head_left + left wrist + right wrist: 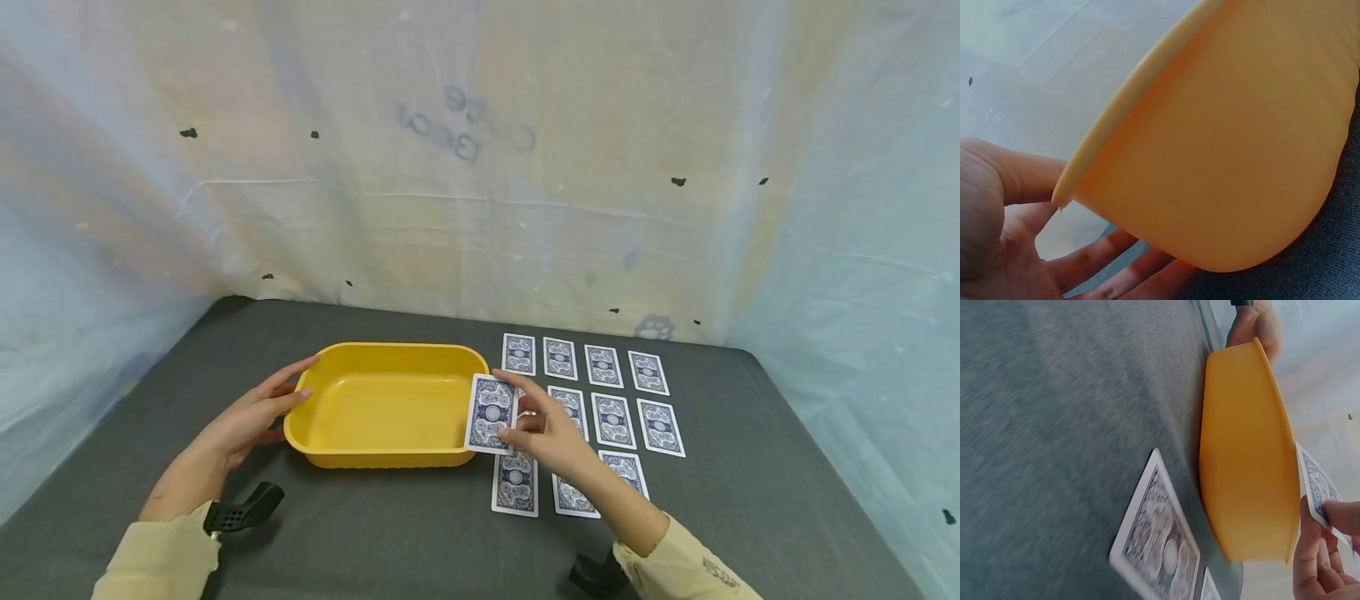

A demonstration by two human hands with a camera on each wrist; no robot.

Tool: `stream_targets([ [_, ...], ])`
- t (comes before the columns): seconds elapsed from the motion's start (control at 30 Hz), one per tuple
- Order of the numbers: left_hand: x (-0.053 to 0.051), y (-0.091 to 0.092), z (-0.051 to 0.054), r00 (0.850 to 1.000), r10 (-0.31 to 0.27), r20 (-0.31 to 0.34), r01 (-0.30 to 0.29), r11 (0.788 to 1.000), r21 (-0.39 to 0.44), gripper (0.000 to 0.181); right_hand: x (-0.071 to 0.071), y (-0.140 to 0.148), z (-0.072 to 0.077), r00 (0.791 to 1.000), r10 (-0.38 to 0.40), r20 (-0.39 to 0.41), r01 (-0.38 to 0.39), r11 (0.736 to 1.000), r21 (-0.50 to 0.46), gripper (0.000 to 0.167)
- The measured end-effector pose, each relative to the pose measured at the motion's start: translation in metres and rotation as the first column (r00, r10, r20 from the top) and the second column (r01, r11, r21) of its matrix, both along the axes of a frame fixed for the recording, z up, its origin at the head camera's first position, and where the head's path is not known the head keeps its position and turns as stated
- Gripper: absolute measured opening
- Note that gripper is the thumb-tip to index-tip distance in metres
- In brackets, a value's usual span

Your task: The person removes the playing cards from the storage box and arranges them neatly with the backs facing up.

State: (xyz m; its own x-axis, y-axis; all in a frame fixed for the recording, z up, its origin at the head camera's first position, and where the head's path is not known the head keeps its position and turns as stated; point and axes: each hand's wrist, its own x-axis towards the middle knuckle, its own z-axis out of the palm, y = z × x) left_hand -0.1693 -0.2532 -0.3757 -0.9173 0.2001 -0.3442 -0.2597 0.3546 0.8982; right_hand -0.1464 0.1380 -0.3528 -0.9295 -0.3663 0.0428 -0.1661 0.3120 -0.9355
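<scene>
A yellow plastic basin (382, 408) stands on the dark table, left of the middle. My left hand (251, 415) grips its left end, thumb at the rim and fingers against the outer wall, as the left wrist view shows. My right hand (551, 435) pinches a playing card (489, 413) with a blue patterned back, held up over the basin's right end. In the right wrist view the thumb lies on the back of this card (1318, 484), and the fingers are behind it. The card's face is hidden.
Several face-down playing cards (612, 420) lie in rows on the right of the table (360, 533); my right hand and forearm cover some partly. Pale plastic sheeting (570, 250) hangs behind the table and along both sides.
</scene>
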Motion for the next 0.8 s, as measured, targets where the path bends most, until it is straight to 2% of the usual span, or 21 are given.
stream_targets([
  [0.5,-0.001,-0.001,0.001,1.000,-0.005,-0.001,0.005,1.000,0.016,0.068,0.015,0.035,0.001,0.998,-0.065,0.022,0.063,0.994,0.085,0.069],
  [0.8,-0.002,-0.001,-0.001,1.000,-0.014,-0.015,0.015,1.000,0.009,0.069,0.023,0.058,-0.003,0.997,-0.074,0.038,0.071,0.995,0.076,0.072],
])
